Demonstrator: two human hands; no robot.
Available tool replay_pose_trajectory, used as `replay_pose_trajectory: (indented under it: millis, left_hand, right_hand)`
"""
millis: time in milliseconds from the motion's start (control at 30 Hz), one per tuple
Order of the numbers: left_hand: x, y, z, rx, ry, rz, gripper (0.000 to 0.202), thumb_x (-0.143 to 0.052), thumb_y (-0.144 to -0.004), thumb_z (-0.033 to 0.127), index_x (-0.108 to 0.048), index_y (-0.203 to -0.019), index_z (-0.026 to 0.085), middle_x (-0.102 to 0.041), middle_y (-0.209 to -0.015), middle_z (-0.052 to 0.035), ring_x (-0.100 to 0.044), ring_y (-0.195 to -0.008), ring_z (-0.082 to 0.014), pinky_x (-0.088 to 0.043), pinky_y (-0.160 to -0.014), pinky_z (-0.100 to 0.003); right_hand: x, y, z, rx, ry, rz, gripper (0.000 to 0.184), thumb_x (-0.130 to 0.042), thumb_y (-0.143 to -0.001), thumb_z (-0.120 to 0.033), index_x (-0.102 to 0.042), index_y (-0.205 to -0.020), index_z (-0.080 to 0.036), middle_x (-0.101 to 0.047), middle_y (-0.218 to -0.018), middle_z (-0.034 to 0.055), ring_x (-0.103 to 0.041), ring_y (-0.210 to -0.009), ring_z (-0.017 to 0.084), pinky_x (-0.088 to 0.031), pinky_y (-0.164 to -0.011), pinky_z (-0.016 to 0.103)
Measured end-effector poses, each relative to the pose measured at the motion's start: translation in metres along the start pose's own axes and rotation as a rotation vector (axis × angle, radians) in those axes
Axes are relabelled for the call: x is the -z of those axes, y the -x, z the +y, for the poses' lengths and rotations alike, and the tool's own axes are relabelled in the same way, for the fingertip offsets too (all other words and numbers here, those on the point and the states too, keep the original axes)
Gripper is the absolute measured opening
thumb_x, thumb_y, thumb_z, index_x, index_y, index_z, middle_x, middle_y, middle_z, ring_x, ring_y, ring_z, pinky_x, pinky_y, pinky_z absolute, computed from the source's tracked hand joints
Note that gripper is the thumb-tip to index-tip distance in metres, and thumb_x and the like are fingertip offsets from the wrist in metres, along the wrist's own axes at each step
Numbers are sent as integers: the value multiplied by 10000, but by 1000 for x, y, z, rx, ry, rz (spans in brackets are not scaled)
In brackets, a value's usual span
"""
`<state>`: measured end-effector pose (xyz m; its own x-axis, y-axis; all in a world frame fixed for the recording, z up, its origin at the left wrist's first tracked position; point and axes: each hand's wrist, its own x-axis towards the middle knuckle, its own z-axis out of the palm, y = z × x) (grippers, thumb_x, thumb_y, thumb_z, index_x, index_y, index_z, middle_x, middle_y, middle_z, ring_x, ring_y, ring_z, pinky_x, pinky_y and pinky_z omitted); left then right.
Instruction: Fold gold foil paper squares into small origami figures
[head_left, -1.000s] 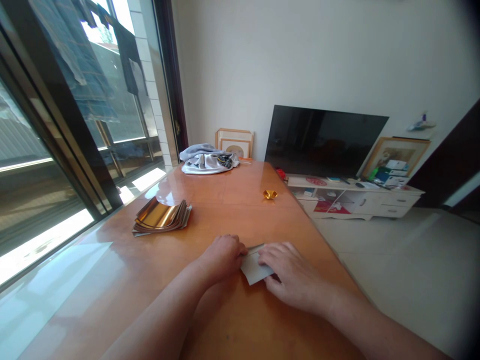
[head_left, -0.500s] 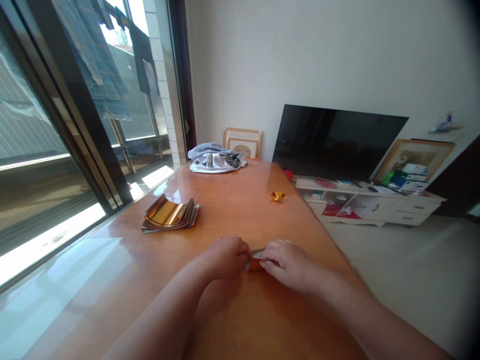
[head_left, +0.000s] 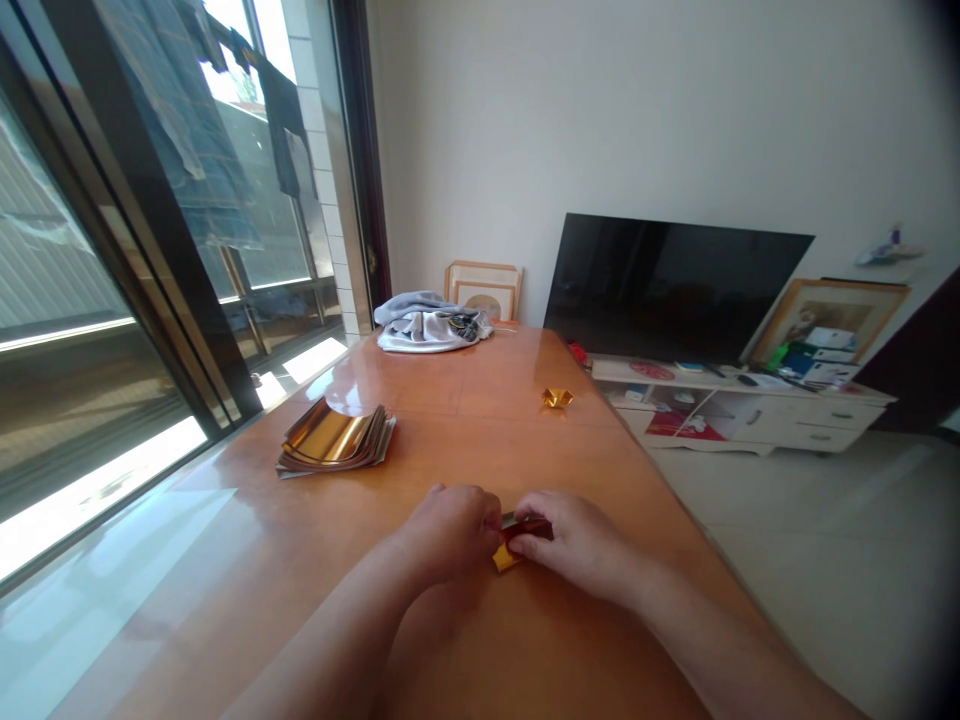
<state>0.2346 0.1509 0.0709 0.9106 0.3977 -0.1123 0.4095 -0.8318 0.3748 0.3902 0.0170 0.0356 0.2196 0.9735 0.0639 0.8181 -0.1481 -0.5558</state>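
Between my two hands is a small piece of gold foil paper (head_left: 507, 556), partly folded, with a gold face toward me and a pale edge at the top. My left hand (head_left: 459, 525) has its fingers curled on the paper's left side. From the right, my right hand (head_left: 566, 535) pinches it between thumb and fingers. Much of the paper is hidden by the fingers. Farther left lies a stack of curved gold foil sheets (head_left: 334, 440). A folded gold foil piece (head_left: 557, 399) with raised ends stands near the table's right side.
The wooden table (head_left: 420, 630) stretches away from me. A grey cloth bundle (head_left: 431, 322) lies at its far end. A sliding glass door (head_left: 150, 330) runs along the left. On the right are a television (head_left: 675, 290) and a white cabinet (head_left: 780, 415).
The paper has tipped so its gold face shows below my fingers. My right thumb has shifted across it toward the left hand. The view has tilted slightly.
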Motion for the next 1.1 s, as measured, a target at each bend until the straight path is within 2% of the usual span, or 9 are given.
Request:
replay_pose_trajectory:
  millis: [167, 267, 500, 767, 933, 1100]
  left_hand:
    - [-7, -3, 2, -9, -77, 68, 136, -538, -785, 220, -671, -761, 233, -738, -838, -12, -650, -767, -193, -418, -721, -287]
    - [-12, -4, 3, -6, -115, 105, 126, -536, -760, 194, -655, -760, 235, -731, -828, -13, -650, -772, -207, -409, -730, -307]
    - [-17, -6, 8, 19, -155, 133, 138, -546, -749, 175, -598, -863, 231, -727, -859, -22, -642, -748, -207, -395, -720, -317]
    - [-16, -7, 8, -28, -148, 119, 117, -538, -801, 181, -622, -861, 236, -721, -878, -31, -643, -789, -197, -397, -764, -315]
    - [-18, -9, 6, -37, -176, 91, 191, -487, -877, 213, -675, -854, 237, -706, -905, -48, -635, -784, -189, -402, -784, -328]
    - [-18, -9, 7, -28, -193, 78, 210, -498, -866, 203, -702, -893, 243, -698, -930, -61, -637, -836, -215, -398, -783, -346]
  right_hand:
    - [0, 3, 19, -96, -75, 128, 129, -533, -919, -302, -608, -867, -210, -691, -794, 2, -607, -718, 158, -395, -631, 249]
    - [0, 3, 32, -122, -70, 136, 192, -501, -932, -317, -588, -801, -205, -665, -754, -1, -587, -691, 154, -373, -605, 248]
    - [-5, 7, 40, -197, -35, 161, 127, -599, -868, -344, -554, -855, -226, -623, -709, -32, -565, -643, 147, -319, -556, 246]
    - [-5, 7, 35, -236, 20, 240, 221, -655, -820, -342, -455, -815, -246, -596, -692, -57, -551, -616, 141, -313, -557, 253]
    - [-3, 6, 37, -207, 76, 241, 234, -671, -821, -342, -475, -758, -232, -590, -708, -47, -536, -626, 133, -311, -568, 255]
    - [-3, 6, 40, -115, 64, 180, 129, -631, -877, -340, -621, -805, -234, -615, -843, -15, -566, -716, 137, -366, -643, 253]
